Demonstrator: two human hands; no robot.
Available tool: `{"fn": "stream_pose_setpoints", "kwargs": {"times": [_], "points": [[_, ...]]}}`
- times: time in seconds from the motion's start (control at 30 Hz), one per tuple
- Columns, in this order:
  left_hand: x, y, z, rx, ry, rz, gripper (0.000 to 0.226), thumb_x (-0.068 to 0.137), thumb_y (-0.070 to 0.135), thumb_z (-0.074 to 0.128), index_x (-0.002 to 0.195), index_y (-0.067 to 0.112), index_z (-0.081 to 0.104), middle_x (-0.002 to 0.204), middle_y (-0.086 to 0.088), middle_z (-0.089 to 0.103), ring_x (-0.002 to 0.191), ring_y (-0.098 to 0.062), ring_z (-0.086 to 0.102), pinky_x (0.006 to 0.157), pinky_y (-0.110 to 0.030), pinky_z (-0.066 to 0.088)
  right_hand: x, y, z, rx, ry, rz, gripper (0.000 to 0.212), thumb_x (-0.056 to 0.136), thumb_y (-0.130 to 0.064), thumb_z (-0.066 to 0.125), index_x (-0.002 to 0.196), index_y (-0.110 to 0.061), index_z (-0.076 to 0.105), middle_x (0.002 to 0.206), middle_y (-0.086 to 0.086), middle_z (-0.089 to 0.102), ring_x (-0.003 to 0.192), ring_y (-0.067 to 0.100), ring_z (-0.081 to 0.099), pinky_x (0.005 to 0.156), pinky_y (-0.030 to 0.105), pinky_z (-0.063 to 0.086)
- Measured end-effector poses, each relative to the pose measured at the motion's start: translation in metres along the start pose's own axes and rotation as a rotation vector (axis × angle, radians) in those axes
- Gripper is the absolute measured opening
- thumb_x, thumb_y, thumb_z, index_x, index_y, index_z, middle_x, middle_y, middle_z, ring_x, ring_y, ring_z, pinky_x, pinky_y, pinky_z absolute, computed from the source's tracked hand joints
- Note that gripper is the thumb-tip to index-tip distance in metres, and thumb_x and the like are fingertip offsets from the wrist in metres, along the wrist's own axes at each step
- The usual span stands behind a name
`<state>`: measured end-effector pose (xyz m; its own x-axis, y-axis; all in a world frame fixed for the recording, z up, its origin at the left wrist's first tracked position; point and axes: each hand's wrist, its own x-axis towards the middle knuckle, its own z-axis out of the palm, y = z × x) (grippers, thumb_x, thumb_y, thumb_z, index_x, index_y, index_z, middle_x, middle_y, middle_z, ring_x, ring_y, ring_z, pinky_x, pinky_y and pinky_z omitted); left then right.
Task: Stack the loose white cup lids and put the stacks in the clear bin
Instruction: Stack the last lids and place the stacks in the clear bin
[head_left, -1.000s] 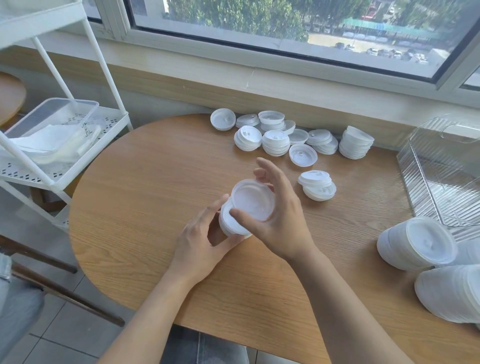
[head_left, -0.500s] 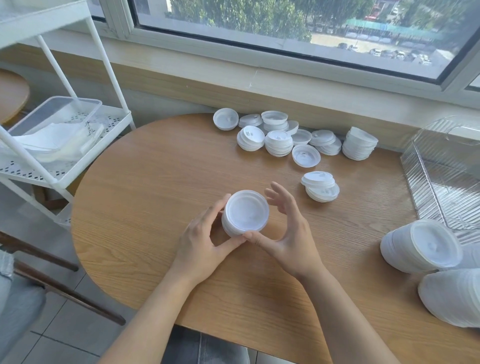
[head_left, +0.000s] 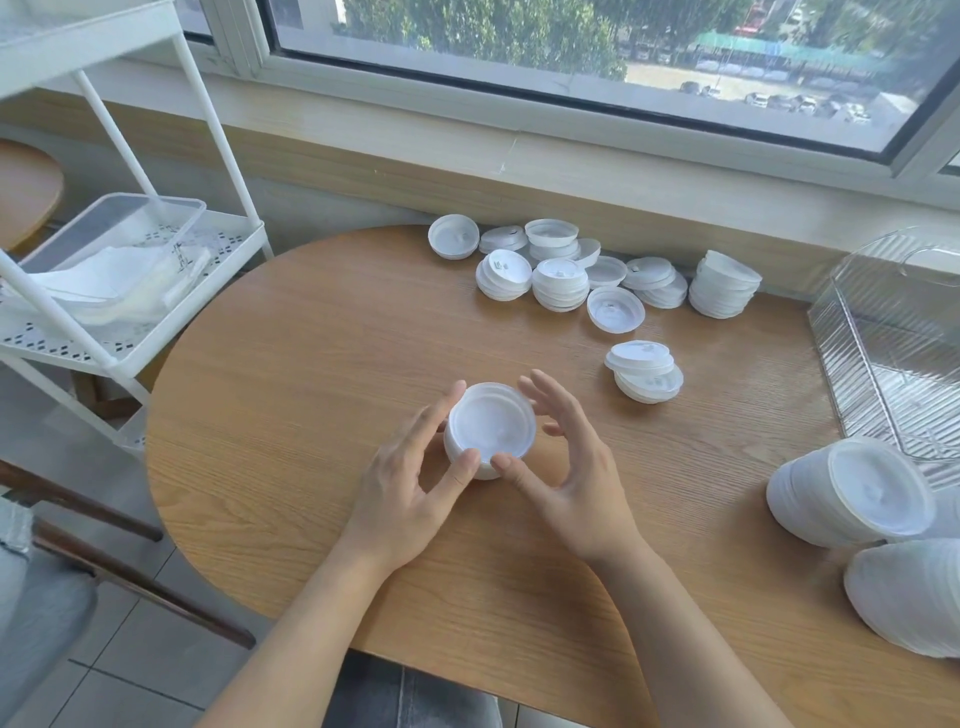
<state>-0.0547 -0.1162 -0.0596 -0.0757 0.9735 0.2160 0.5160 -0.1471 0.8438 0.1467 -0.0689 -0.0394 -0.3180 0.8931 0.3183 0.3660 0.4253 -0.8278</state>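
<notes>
A short stack of white plastic cup lids sitting (hollow side up) mid-way on the round wooden table, left hand and right hand both cupping it with curled fingers, loose white lids lying beyond, ribbed clear plastic bin standing at the right edge

Bright daylight enters through the window at the far edge, casting soft shadows on the table. Wide-angle distortion bends the edges; the right-hand corners blur slightly.
</notes>
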Motion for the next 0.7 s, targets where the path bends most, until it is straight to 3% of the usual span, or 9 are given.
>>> {"fn": "stream_pose_setpoints", "kwargs": {"times": [0.43, 0.7], "points": [[0.003, -0.009, 0.005, 0.021, 0.013, -0.014, 0.061, 0.099, 0.055, 0.055, 0.156, 0.037, 0.045, 0.154, 0.022, 0.05, 0.142, -0.004, 0.048, 0.113, -0.051, 0.046, -0.002, 0.014, 0.011, 0.032, 0.034, 0.046, 0.073, 0.09, -0.036, 0.082, 0.153, -0.025, 0.046, 0.148, -0.016, 0.057, 0.138, 0.018, 0.054, 0.108, 0.044, 0.047], [0.003, -0.012, 0.007, 0.042, 0.007, -0.009, 0.063, 0.098, 0.055, 0.057, 0.157, 0.042, 0.04, 0.155, 0.024, 0.048, 0.144, -0.002, 0.045, 0.114, -0.052, 0.045, -0.001, 0.017, 0.011, 0.004, 0.01, 0.062, 0.074, 0.088, -0.04, 0.083, 0.151, -0.028, 0.047, 0.148, -0.022, 0.055, 0.136, 0.015, 0.053, 0.111, 0.036, 0.044]]}}
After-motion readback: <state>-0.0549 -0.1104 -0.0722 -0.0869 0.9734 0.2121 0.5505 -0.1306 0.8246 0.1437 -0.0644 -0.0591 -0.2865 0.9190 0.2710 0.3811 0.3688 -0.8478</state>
